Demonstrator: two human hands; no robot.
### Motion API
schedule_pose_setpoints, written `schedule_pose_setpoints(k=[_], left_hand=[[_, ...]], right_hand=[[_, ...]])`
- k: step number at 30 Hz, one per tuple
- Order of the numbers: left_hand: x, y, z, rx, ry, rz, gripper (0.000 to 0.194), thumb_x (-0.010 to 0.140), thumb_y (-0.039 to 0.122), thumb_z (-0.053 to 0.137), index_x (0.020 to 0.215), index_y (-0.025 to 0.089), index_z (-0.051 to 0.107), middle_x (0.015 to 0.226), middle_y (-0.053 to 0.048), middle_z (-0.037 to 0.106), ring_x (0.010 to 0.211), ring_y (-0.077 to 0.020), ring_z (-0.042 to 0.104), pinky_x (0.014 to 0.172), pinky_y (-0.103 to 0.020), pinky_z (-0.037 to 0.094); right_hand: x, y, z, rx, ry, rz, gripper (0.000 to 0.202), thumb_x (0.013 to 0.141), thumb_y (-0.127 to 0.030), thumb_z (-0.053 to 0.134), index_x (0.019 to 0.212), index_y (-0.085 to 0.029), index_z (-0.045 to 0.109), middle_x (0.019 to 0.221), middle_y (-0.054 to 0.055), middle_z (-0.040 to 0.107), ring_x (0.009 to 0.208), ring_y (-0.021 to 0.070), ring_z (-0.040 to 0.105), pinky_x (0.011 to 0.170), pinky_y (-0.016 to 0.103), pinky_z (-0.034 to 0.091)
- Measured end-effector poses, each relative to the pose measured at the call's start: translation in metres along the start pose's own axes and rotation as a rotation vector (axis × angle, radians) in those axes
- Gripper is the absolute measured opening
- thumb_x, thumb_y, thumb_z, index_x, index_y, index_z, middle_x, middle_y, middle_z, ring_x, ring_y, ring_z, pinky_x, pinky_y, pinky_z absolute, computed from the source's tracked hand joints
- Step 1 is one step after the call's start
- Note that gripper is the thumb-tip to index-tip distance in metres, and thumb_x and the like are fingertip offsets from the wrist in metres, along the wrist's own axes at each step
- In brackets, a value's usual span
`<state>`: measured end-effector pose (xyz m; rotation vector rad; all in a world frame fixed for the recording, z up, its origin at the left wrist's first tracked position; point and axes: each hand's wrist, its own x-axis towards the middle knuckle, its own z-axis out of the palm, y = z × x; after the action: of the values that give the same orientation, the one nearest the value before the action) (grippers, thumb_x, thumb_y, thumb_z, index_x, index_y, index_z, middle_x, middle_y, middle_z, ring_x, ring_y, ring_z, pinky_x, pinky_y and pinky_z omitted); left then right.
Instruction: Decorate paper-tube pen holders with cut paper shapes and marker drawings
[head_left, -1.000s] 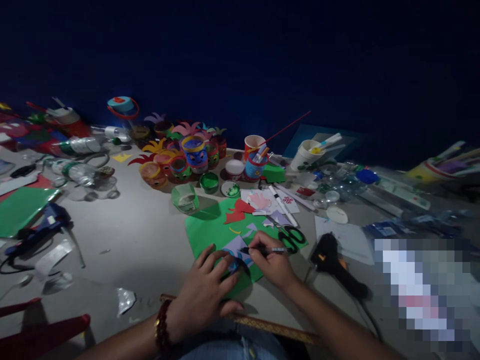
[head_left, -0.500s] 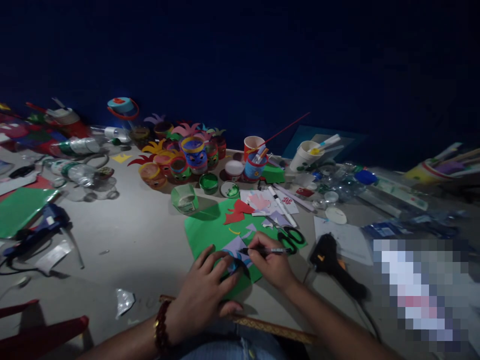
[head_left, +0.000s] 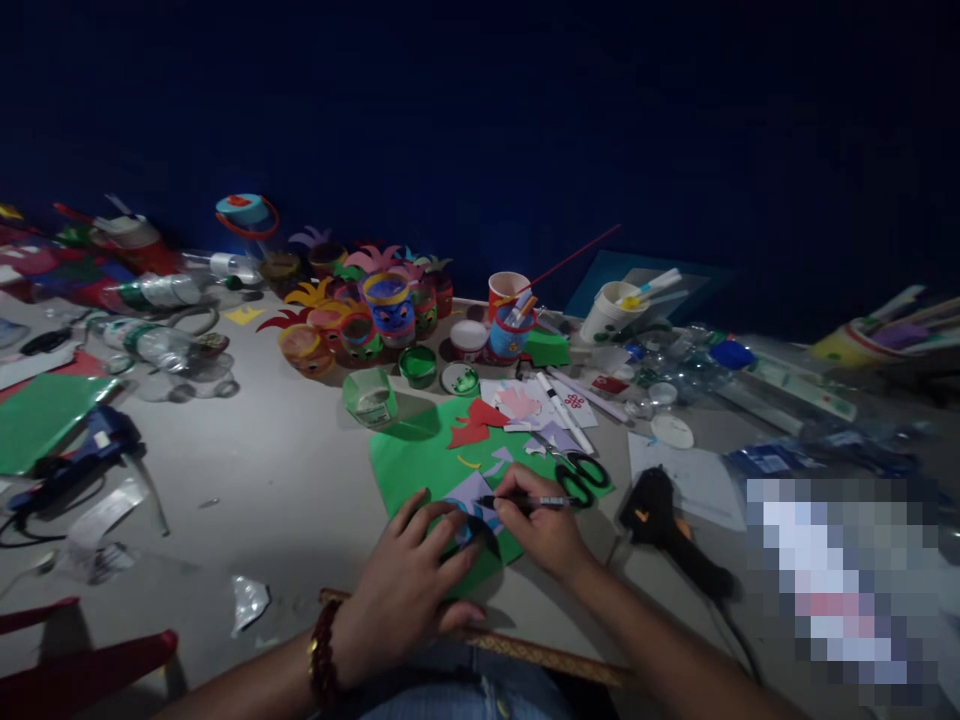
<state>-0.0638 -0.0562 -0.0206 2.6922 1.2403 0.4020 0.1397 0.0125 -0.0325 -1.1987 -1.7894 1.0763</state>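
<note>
The right hand [head_left: 544, 525] is closing its grip around a slim pen [head_left: 553, 501], thumb and fingers pinching it well down toward the dark tip. That tip is pointing left over a small piece of lilac paper [head_left: 471, 489]; whether it is actually touching, I'm not able to tell from where I'm standing. The left hand [head_left: 416, 570] is lying palm down with its grip spread wide, fingertips reaching onto the paper and a shiny blue patch beside it that I'm not making out clearly. The lilac piece is resting on a big green sheet [head_left: 412, 465], which is lying on the desk [head_left: 277, 480] right in front of the person.

To my eye the pen is looking light, stiff and smooth, best taken low on the barrel, where the fingers are sitting. The paper is seeming thin, nearly weightless and easy to crease or tear; being so light, it is likely sliding under a careless push, so flat fingertips near an edge are suiting it better than a hard pinch. Black-handled scissors [head_left: 583, 478] are lying just beyond the right hand, and a glue gun [head_left: 660, 520] is resting farther right.
</note>
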Motion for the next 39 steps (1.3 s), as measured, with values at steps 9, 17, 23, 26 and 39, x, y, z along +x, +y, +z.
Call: schedule_pose_setpoints(k=[9, 17, 23, 26, 39], left_hand=[[0.0009, 0.0003, -0.0018, 0.0, -0.004, -0.005, 0.062, 0.084, 0.069, 0.049, 0.129, 0.027, 0.057, 0.124, -0.008, 0.061, 0.117, -0.0286, 0.05, 0.11, -0.053, 0.031], [0.0004, 0.0001, -0.0005, 0.011, -0.003, 0.003, 0.061, 0.085, 0.069, 0.047, 0.127, 0.026, 0.058, 0.123, -0.008, 0.061, 0.117, -0.0293, 0.05, 0.109, -0.054, 0.031], [0.0005, 0.0003, -0.0015, -0.014, -0.015, -0.008, 0.062, 0.085, 0.069, 0.048, 0.129, 0.026, 0.057, 0.125, -0.008, 0.061, 0.118, -0.0294, 0.049, 0.11, -0.054, 0.03], [0.0014, 0.0006, -0.0026, -0.013, -0.01, -0.006, 0.062, 0.085, 0.069, 0.048, 0.129, 0.026, 0.057, 0.123, -0.008, 0.061, 0.117, -0.0294, 0.05, 0.109, -0.054, 0.031], [0.0007, 0.0005, -0.0021, -0.018, -0.008, -0.007, 0.062, 0.084, 0.068, 0.05, 0.13, 0.026, 0.057, 0.125, -0.008, 0.06, 0.118, -0.029, 0.049, 0.11, -0.053, 0.031]], right_hand=[[-0.0006, 0.0005, -0.0006, -0.013, -0.004, -0.006, 0.011, 0.076, -0.018, 0.052, 0.066, -0.022, 0.05, 0.056, -0.006, 0.047, 0.053, 0.0127, 0.044, 0.052, 0.024, 0.033], [-0.0006, -0.0025, 0.0, 0.025, 0.007, -0.001, 0.012, 0.075, -0.018, 0.052, 0.064, -0.023, 0.049, 0.054, -0.007, 0.044, 0.052, 0.0122, 0.042, 0.05, 0.023, 0.032], [-0.0007, -0.0024, -0.0003, -0.004, 0.012, 0.0, 0.011, 0.076, -0.018, 0.053, 0.065, -0.022, 0.051, 0.056, -0.006, 0.048, 0.053, 0.0126, 0.046, 0.052, 0.023, 0.035], [-0.0005, -0.0019, -0.0004, -0.01, 0.005, -0.002, 0.011, 0.077, -0.019, 0.053, 0.066, -0.022, 0.051, 0.056, -0.006, 0.048, 0.052, 0.0125, 0.046, 0.052, 0.023, 0.035], [-0.0003, -0.0015, -0.0005, 0.014, 0.02, -0.006, 0.013, 0.077, -0.018, 0.053, 0.065, -0.023, 0.049, 0.055, -0.006, 0.046, 0.052, 0.0121, 0.044, 0.051, 0.023, 0.034]])
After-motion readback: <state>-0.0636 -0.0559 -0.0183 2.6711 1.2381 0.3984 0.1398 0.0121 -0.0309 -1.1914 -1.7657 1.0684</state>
